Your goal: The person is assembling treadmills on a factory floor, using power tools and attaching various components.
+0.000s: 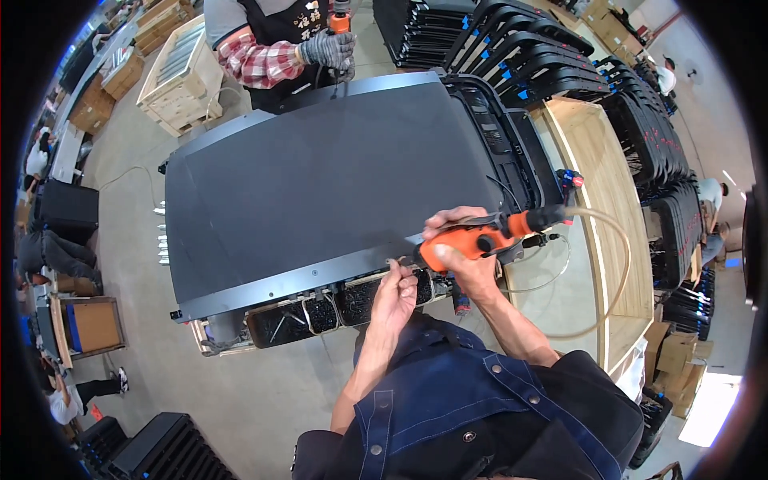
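Here, the right hand [464, 260] grips an orange power screwdriver [468, 240] — fingers wrapped tight. The left hand [394, 298] pinches at its tip, beside the large dark panel [320, 184] — flat, matte grey.

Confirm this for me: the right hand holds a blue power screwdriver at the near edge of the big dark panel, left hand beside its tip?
Not quite. The head view shows the power screwdriver in the right hand is orange, not blue. It is at the near edge of the dark panel, with the left hand beside its tip.

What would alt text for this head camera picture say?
A person's right hand presses an orange pneumatic screwdriver to the near edge of a large dark grey flat panel, the left hand steadying its tip. Opposite, a co-worker's gloved hand holds another orange tool.
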`<action>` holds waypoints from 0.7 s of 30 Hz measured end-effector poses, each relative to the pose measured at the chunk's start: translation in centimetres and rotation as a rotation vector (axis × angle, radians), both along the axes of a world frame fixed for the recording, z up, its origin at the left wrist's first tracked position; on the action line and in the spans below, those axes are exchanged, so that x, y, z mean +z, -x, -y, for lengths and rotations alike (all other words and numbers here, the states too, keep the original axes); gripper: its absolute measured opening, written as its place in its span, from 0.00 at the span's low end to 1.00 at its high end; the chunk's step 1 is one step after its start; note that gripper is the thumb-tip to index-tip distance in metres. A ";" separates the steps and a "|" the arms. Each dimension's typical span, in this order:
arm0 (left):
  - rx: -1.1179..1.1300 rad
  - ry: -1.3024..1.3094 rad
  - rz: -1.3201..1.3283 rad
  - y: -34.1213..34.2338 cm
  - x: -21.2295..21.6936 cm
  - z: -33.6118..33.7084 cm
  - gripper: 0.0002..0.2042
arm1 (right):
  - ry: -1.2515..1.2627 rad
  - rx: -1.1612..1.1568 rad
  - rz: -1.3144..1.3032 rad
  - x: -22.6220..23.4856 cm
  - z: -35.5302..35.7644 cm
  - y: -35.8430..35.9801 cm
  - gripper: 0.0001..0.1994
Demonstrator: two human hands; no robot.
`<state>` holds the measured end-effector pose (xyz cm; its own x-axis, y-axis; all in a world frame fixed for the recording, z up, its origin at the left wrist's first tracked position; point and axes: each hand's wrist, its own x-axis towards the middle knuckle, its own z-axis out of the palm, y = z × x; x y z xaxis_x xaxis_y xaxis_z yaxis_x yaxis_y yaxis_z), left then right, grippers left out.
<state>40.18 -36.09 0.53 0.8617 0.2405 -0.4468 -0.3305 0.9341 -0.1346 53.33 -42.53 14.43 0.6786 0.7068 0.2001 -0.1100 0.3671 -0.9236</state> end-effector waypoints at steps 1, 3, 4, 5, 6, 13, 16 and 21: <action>-0.008 0.013 0.011 0.0 -0.2 -0.4 0.13 | 0.061 0.004 0.099 0.2 -0.9 0.6 0.24; -0.025 0.088 -0.043 0.1 -0.4 -1.1 0.13 | 0.134 0.061 0.189 0.0 -2.5 1.8 0.23; -0.062 0.047 0.022 0.5 -0.5 -1.5 0.14 | 0.128 0.075 0.206 0.0 -3.4 2.2 0.22; -0.064 0.057 0.031 0.7 -0.4 -1.7 0.14 | 0.138 0.074 0.214 0.0 -4.0 2.4 0.22; -0.091 -0.011 -0.095 0.7 -0.3 -1.7 0.15 | 0.168 0.141 0.237 0.0 -4.6 2.7 0.22; -0.138 -0.214 -0.058 5.2 1.2 -2.0 0.13 | 0.333 0.276 0.421 0.2 -6.7 3.7 0.19; -0.139 -0.332 0.000 6.9 2.5 -2.8 0.15 | 0.299 0.211 0.405 0.5 -7.1 3.6 0.16; -0.158 -0.355 -0.049 8.4 2.2 -3.2 0.18 | 0.302 0.201 0.432 0.1 -6.7 3.3 0.16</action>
